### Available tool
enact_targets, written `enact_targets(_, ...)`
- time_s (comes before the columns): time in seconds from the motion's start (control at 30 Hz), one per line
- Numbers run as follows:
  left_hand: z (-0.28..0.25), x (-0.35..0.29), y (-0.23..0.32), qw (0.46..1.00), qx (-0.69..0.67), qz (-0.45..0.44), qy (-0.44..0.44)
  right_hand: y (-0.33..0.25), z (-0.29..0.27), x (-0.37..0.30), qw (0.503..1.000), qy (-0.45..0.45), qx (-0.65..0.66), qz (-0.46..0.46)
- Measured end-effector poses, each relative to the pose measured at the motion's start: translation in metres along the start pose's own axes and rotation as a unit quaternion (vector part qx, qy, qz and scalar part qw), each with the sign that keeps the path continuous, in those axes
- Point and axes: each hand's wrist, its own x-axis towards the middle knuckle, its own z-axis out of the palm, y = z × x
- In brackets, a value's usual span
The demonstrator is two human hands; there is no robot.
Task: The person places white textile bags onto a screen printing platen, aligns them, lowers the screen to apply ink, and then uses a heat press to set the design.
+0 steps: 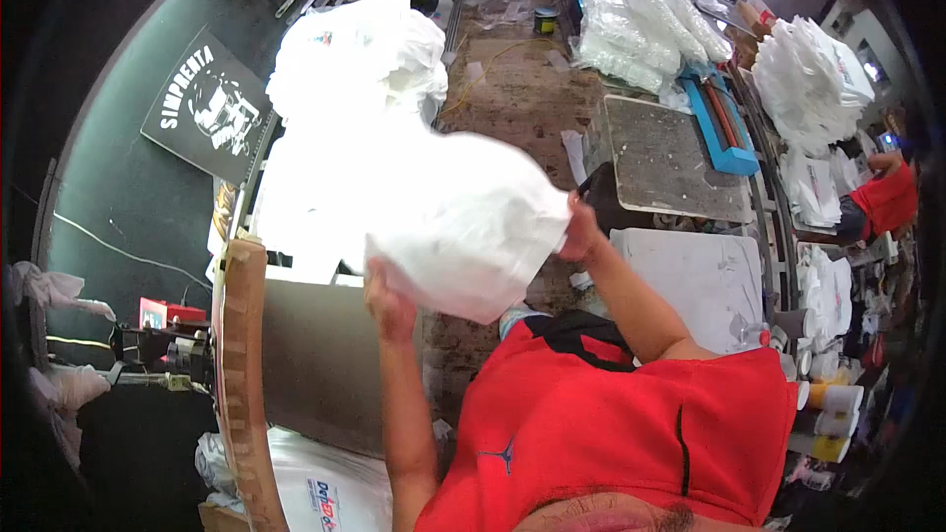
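Observation:
A white bag [478, 222], thin and blurred by motion, is stretched between my two hands. My left hand [391, 305] is closed on its near left corner. The fingers of my right hand [581, 230] grip its right edge. Behind the bag, to the left, a heap of white bags [360, 59] rises from a brightly lit surface. Glare merges the held bag with the white behind it, so its far left edge cannot be made out.
A grey-topped board [680, 158] stands at the right, with a blue tray [717, 128] beside it. Clear-wrapped white packs [631, 34] lie beyond. A cardboard edge [243, 355] runs along my left. At far right appears a person [884, 197] in red.

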Motion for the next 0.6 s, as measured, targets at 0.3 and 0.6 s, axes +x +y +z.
enact_targets(0.3, -0.159, -0.122, 0.013, 0.931, 0.03, 0.07, 0.357, 0.127, 0.031, 0.075, 0.73, -0.149, -0.484, 0.459)
enact_targets(0.6, -0.206, -0.226, -0.035, 0.85, 0.04, -0.024, 0.524, 0.228, 0.022, 0.079, 0.686, -0.094, -0.239, 0.681)
